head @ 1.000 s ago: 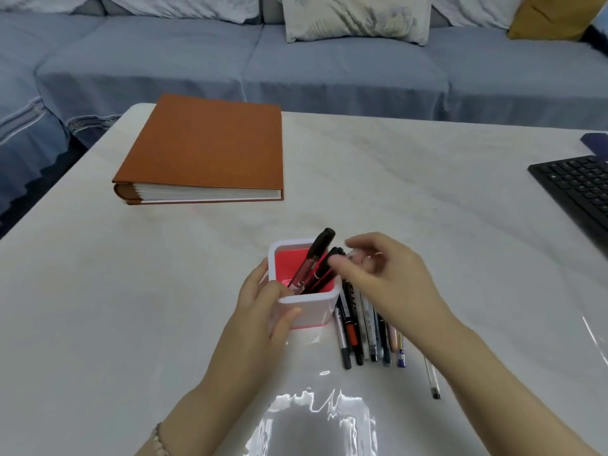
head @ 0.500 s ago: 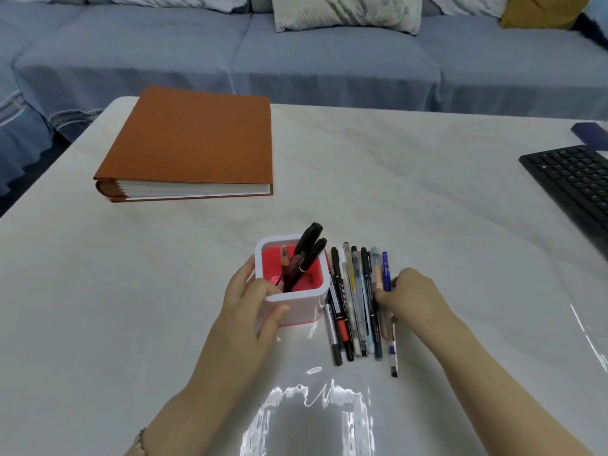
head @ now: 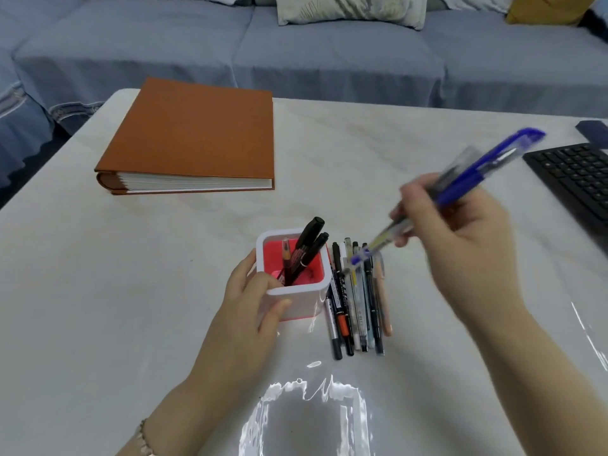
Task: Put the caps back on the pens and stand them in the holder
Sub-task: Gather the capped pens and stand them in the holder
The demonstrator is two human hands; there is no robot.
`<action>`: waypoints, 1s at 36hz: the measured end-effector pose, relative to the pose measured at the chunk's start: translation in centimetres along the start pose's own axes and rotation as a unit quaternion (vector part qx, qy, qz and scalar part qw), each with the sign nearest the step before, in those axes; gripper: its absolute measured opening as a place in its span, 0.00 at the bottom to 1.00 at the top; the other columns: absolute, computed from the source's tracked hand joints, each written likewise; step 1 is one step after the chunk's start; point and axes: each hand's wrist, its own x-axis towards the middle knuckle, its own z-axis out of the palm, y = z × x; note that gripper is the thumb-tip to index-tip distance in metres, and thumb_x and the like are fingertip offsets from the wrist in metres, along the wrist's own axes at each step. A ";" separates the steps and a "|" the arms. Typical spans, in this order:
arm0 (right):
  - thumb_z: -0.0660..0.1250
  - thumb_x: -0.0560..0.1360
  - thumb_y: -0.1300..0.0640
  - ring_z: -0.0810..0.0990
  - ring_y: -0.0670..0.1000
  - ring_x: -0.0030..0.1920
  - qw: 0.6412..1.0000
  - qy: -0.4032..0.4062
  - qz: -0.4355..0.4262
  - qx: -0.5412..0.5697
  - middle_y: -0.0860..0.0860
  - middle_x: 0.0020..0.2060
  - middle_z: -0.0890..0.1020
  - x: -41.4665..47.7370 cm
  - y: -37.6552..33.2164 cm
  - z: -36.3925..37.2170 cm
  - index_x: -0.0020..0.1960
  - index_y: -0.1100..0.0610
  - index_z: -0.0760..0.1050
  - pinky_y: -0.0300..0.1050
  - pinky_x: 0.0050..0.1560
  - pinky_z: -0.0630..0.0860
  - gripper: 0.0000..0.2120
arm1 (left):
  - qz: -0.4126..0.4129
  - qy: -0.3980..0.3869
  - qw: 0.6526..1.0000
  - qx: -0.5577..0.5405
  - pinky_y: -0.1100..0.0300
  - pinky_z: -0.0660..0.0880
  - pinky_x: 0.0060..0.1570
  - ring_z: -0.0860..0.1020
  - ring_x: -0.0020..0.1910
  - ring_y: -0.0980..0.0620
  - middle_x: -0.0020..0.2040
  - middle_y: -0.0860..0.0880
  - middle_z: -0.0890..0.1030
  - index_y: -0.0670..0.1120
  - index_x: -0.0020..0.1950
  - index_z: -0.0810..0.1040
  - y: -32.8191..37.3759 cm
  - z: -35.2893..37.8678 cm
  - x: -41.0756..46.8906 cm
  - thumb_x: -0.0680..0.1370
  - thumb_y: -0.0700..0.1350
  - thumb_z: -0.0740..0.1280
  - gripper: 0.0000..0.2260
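Observation:
A square white pen holder [head: 306, 299] with a red inside stands on the white table [head: 131, 291]. Three dark pens [head: 304, 250] lean in it. My left hand [head: 253, 304] grips the holder's near left corner. My right hand [head: 460, 245] holds a blue capped pen [head: 477, 169] raised above the table, with its blue cap up and to the right and its lower end over the loose pens. It looks like two pens held together, but motion blur hides it. Several loose pens [head: 358, 297] lie side by side just right of the holder.
A thick orange album [head: 197, 136] lies at the table's far left. A black keyboard [head: 575, 179] sits at the right edge, with a dark blue object [head: 594, 130] behind it. A blue sofa [head: 329, 54] with cushions runs behind the table.
My right hand left the holder, dropped to the loose pens, then lifted a blue pen up and to the right. My left hand stayed on the holder.

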 end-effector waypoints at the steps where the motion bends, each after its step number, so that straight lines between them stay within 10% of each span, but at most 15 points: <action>1: 0.64 0.73 0.64 0.77 0.41 0.28 1.000 -0.009 0.003 -0.005 0.50 0.30 0.78 -0.1 0.2 1.1 0.38 0.56 0.74 0.32 0.32 0.74 0.07 | 0.001 0.000 1.000 0.002 0.85 0.60 0.44 0.61 0.52 0.83 0.68 0.57 0.63 0.53 0.41 0.70 0.0 0.0 0.0 0.77 0.40 0.63 0.08; 6: 0.68 0.70 0.52 0.80 0.49 0.38 0.975 -0.114 0.072 -0.177 0.50 0.37 0.81 -1.4 4.3 5.5 0.39 0.55 0.74 0.46 0.47 0.76 0.06 | 0.016 -0.001 1.000 0.006 0.82 0.64 0.44 0.67 0.55 0.74 0.68 0.53 0.65 0.53 0.43 0.71 -0.4 0.0 0.2 0.75 0.40 0.64 0.07; 9: 0.71 0.69 0.52 0.73 0.45 0.40 0.967 -0.127 0.027 -0.220 0.49 0.40 0.76 -1.8 5.2 5.5 0.41 0.53 0.71 0.30 0.41 0.68 0.09 | 0.018 0.002 1.000 0.002 0.81 0.66 0.43 0.68 0.55 0.70 0.68 0.55 0.64 0.55 0.42 0.70 -0.4 0.0 0.2 0.75 0.41 0.65 0.09; 16: 0.69 0.70 0.52 0.76 0.44 0.39 0.969 -0.020 0.078 -0.235 0.45 0.37 0.77 -0.6 6.5 0.3 0.49 0.52 0.75 0.29 0.39 0.69 0.09 | 0.031 0.003 1.000 0.000 0.83 0.64 0.46 0.63 0.55 0.79 0.68 0.57 0.63 0.60 0.41 0.68 -0.3 -0.1 0.2 0.76 0.41 0.64 0.13; 22: 0.66 0.72 0.48 0.76 0.54 0.50 0.861 -0.141 0.255 -0.417 0.56 0.52 0.79 -0.3 10.9 -1.6 0.63 0.60 0.66 0.42 0.45 0.67 0.25 | 0.019 0.001 1.000 0.004 0.85 0.60 0.45 0.58 0.53 0.85 0.69 0.53 0.64 0.54 0.42 0.70 -0.3 0.0 0.2 0.76 0.40 0.64 0.09; 31: 0.67 0.69 0.58 0.70 0.51 0.30 0.864 -0.160 0.326 -0.350 0.54 0.29 0.73 0.6 12.8 -0.7 0.37 0.61 0.69 0.43 0.31 0.65 0.09 | -0.004 -0.010 1.000 0.005 0.88 0.57 0.44 0.48 0.51 0.90 0.68 0.54 0.61 0.53 0.41 0.69 0.1 -0.2 0.1 0.77 0.41 0.63 0.08; 36: 0.68 0.68 0.59 0.73 0.53 0.30 0.896 -0.130 0.299 -0.301 0.56 0.28 0.75 0.1 12.0 -2.5 0.38 0.69 0.76 0.45 0.37 0.71 0.11 | -0.002 -0.015 1.000 0.007 0.88 0.56 0.43 0.47 0.52 0.90 0.66 0.57 0.60 0.52 0.41 0.70 0.1 -0.3 0.1 0.77 0.41 0.63 0.07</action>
